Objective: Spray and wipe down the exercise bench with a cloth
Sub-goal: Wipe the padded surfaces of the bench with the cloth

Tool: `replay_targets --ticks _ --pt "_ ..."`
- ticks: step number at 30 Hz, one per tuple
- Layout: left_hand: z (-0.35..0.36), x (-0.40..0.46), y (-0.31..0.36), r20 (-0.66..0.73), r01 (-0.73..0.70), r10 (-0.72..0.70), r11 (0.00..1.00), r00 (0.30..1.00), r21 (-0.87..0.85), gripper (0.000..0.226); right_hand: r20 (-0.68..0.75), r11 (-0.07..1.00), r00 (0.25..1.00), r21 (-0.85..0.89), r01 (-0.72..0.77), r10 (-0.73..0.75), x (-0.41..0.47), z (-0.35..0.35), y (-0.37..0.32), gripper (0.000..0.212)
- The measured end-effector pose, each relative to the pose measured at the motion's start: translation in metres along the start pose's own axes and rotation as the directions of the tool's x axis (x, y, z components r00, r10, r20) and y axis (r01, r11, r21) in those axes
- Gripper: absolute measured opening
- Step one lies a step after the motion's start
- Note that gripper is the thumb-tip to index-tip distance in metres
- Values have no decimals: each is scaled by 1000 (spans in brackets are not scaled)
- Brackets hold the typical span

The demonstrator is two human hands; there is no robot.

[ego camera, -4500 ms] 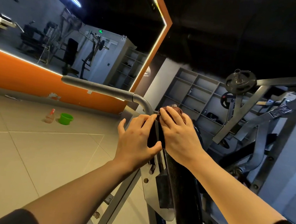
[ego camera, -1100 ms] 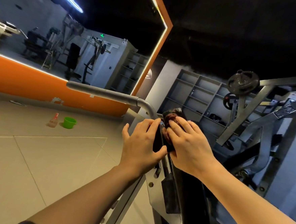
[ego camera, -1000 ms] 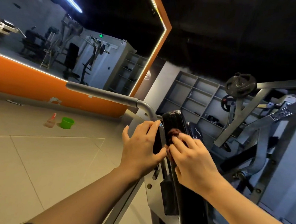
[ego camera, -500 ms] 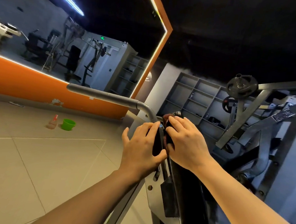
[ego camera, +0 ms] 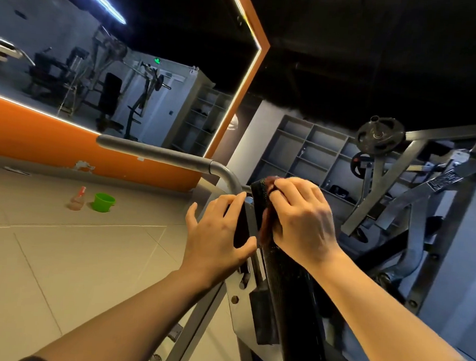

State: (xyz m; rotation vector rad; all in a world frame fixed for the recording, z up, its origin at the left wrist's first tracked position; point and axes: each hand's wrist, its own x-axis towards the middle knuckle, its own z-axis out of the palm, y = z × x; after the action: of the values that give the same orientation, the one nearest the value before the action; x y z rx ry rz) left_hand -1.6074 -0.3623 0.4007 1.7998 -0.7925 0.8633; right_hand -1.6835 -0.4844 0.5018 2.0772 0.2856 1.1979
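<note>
Head view: the left hand (ego camera: 218,235) is still gripping the black bench pad (ego camera: 289,282). The right hand (ego camera: 303,223) is pressing the dark red cloth (ego camera: 267,210), back up near the pad's far top. Wiping is continuing.

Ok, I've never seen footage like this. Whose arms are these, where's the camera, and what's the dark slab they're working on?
The camera sits on a person's head, looking forward and down, so the two arms are the wearer's own. The dark slab is the exercise bench pad, seen edge-on, bolted to a grey metal frame. The right hand presses a reddish-brown cloth against the pad's top end. The left hand braces the pad's other side, thumb hooked round its edge. On the tiled floor beyond stand a spray bottle and a green tub. A wall mirror reflects other gym machines.
</note>
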Motion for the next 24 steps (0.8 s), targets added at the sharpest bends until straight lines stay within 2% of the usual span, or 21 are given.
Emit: replay_targets --ticks 3,6,12,15,17,18,19,20,22,24 --pt "-1 -1 1 -17 3 -3 1000 1000 -4 75 238 1000 971 10 5 -7 8 13 -4 36" --pt "0 -1 1 -36 2 -2 1000 999 -5 76 339 998 941 62 1 -22 -5 5 -9 52" --pt "-3 -1 3 12 19 -19 1000 1000 -7 72 315 978 938 191 84 -142 -71 -15 -8 30" --pt "-3 -9 6 -2 22 -22 1000 1000 -6 69 274 934 953 356 26 -131 -99 -26 -13 19" --pt "-5 -21 10 -133 -32 20 996 991 -88 60 216 839 975 519 -162 55 -101 -33 -14 24" --pt "-9 -29 16 -193 -48 20 988 981 -145 56 213 753 962 601 -269 173 -97 -37 -14 31" --pt "-14 -37 24 -197 -46 1 973 980 -225 50 230 655 935 668 -353 269 -89 -43 -17 37" --pt "-22 -42 34 -127 -14 -31 941 991 -338 44 262 564 910 719 -406 322 -81 -50 -20 42" --pt "-36 -45 54 146 154 -85 803 986 -576 38 318 425 883 786 -449 344 -64 -61 -30 50" --pt "-42 -44 62 310 294 -107 692 945 -659 39 371 278 866 839 -467 336 -52 -68 -41 56"
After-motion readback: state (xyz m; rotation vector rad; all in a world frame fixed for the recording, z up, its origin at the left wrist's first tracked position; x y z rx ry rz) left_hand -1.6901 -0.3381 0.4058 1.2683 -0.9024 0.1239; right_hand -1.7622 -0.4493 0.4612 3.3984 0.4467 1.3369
